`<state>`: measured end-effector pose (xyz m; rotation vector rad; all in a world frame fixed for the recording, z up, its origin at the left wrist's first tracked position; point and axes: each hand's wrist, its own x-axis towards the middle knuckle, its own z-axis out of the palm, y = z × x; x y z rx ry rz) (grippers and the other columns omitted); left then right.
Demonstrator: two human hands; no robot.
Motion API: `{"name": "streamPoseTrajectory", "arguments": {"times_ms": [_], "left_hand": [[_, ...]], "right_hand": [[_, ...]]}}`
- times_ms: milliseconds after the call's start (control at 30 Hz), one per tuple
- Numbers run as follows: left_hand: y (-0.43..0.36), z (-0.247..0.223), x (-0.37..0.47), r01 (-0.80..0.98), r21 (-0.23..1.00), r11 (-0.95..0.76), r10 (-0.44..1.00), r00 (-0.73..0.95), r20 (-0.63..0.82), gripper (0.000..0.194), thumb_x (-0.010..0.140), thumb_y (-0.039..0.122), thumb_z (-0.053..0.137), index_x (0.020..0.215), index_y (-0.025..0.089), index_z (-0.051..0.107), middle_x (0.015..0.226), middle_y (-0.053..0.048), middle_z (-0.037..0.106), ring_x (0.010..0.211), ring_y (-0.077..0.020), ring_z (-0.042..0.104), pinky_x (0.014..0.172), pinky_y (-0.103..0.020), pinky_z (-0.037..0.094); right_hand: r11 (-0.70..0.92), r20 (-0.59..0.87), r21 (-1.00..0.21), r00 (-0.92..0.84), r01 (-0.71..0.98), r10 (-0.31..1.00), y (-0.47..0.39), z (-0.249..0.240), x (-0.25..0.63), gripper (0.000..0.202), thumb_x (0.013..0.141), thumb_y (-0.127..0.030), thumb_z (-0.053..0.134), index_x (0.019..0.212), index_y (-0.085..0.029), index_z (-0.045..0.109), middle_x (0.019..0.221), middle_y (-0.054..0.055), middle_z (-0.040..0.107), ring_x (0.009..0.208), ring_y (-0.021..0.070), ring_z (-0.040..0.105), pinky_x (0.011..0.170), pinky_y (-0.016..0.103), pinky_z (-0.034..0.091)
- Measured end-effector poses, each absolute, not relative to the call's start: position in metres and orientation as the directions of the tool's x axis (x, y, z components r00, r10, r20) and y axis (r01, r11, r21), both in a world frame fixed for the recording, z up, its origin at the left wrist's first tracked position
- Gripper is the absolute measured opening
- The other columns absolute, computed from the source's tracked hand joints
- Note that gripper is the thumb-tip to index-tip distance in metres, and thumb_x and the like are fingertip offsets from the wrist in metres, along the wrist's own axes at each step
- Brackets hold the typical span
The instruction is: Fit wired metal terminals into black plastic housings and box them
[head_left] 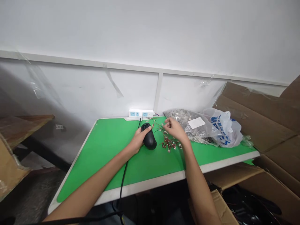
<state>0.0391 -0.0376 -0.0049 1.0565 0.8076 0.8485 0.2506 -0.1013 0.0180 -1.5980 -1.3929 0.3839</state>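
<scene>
Left hand [137, 140]: fingers clamped around a rounded black device [150, 141], thumb laid across its upper end. Device held tilted above the tabletop [100, 150], left of the small parts.

Right hand [175, 128]: fingers curled, thumb and index tips close to one another, above the far edge of the parts. Cannot tell whether anything is pinched between them.

Below and beside the right hand: loose pile of small metal parts [168, 143], several with reddish pieces; thin wires among them. Details too small to resolve.

Right of the pile: clear bag [179, 116] of silvery pieces, white label [196, 122] on top. Touching it, white plastic bag [225, 128], blue print.

Back edge: white power strip [141, 113], a dark lead [140, 122] running from its front. Black cable [123, 178] crosses the near edge, beside the left forearm.

Right, beyond the edge: open cardboard box [267, 184], dark contents.
</scene>
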Motion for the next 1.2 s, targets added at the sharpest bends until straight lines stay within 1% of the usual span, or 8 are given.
{"name": "streamPoseTrajectory", "arguments": {"times_ms": [67,200,367,467,567,733,1033,1200], "left_hand": [[-0.036,-0.006,0.039,-0.173,0.963,0.206,0.894,0.432,-0.114,0.06,0.059,0.056,0.094,0.098,0.018,0.07,0.088,-0.004,0.071,0.077,-0.0185,0.064,0.064,-0.026,0.051],[-0.036,-0.006,0.039,-0.123,0.963,0.241,0.881,0.445,-0.163,0.056,0.064,0.06,0.089,0.095,0.017,0.07,0.084,-0.005,0.072,0.074,-0.0194,0.066,0.061,-0.026,0.051],[-0.036,-0.009,0.038,-0.126,0.966,0.226,0.859,0.494,-0.136,0.057,0.075,0.071,0.078,0.089,0.017,0.066,0.075,-0.003,0.066,0.062,-0.0174,0.063,0.055,-0.027,0.05],[-0.034,-0.014,0.038,-0.124,0.976,0.178,0.864,0.495,-0.095,0.064,0.073,0.081,0.073,0.083,0.018,0.064,0.067,0.0,0.059,0.055,-0.016,0.057,0.049,-0.026,0.044],[-0.032,-0.019,0.04,-0.143,0.979,0.141,0.884,0.463,-0.06,0.069,0.067,0.086,0.075,0.075,0.019,0.061,0.06,0.001,0.054,0.053,-0.0146,0.051,0.048,-0.025,0.039],[-0.03,-0.021,0.041,-0.167,0.966,0.197,0.886,0.452,-0.102,0.074,0.063,0.091,0.073,0.074,0.02,0.06,0.062,0.0,0.057,0.054,-0.0159,0.054,0.05,-0.028,0.045],[-0.034,-0.021,0.041,-0.197,0.974,0.108,0.902,0.432,-0.013,0.073,0.064,0.092,0.071,0.063,0.022,0.052,0.054,0.003,0.045,0.049,-0.0128,0.042,0.047,-0.028,0.031],[-0.037,-0.014,0.042,-0.249,0.966,0.064,0.891,0.45,0.056,0.065,0.065,0.08,0.079,0.069,0.018,0.061,0.062,0.001,0.054,0.063,-0.0151,0.048,0.059,-0.028,0.036]], "right_hand": [[0.135,0.357,-0.825,0.319,0.549,0.878,-0.099,0.018,0.249,0.024,0.081,-0.036,0.065,0.098,-0.021,0.073,0.079,0.001,0.072,0.072,0.0197,0.063,0.07,0.032,0.049],[0.219,0.353,-0.897,0.326,0.383,0.877,-0.093,0.019,0.238,0.033,0.082,-0.049,0.069,0.098,-0.021,0.077,0.089,0.006,0.077,0.08,0.0222,0.067,0.074,0.035,0.053],[0.273,0.339,-0.928,0.27,0.254,0.901,-0.089,0.017,0.219,0.029,0.079,-0.048,0.076,0.093,-0.023,0.077,0.091,0.006,0.078,0.085,0.024,0.071,0.08,0.038,0.057],[0.316,0.386,-0.906,0.245,0.282,0.889,-0.089,0.016,0.21,0.025,0.081,-0.046,0.075,0.091,-0.023,0.078,0.096,0.006,0.078,0.092,0.0243,0.071,0.087,0.04,0.057],[0.341,0.434,-0.875,0.245,0.343,0.867,-0.089,0.015,0.202,0.022,0.082,-0.045,0.075,0.086,-0.024,0.079,0.1,0.007,0.076,0.097,0.0244,0.069,0.085,0.037,0.057],[0.336,0.437,-0.859,0.211,0.386,0.875,-0.09,0.013,0.191,0.02,0.082,-0.043,0.073,0.085,-0.024,0.079,0.098,0.006,0.073,0.095,0.0236,0.067,0.077,0.033,0.054],[0.35,0.471,-0.825,0.199,0.445,0.859,-0.088,0.006,0.184,0.018,0.086,-0.039,0.068,0.085,-0.023,0.076,0.096,0.007,0.073,0.091,0.0231,0.067,0.074,0.033,0.054],[0.377,0.505,-0.795,0.176,0.475,0.845,-0.088,0.005,0.184,0.017,0.088,-0.039,0.068,0.084,-0.024,0.076,0.095,0.007,0.073,0.091,0.0228,0.067,0.073,0.032,0.052]]}}
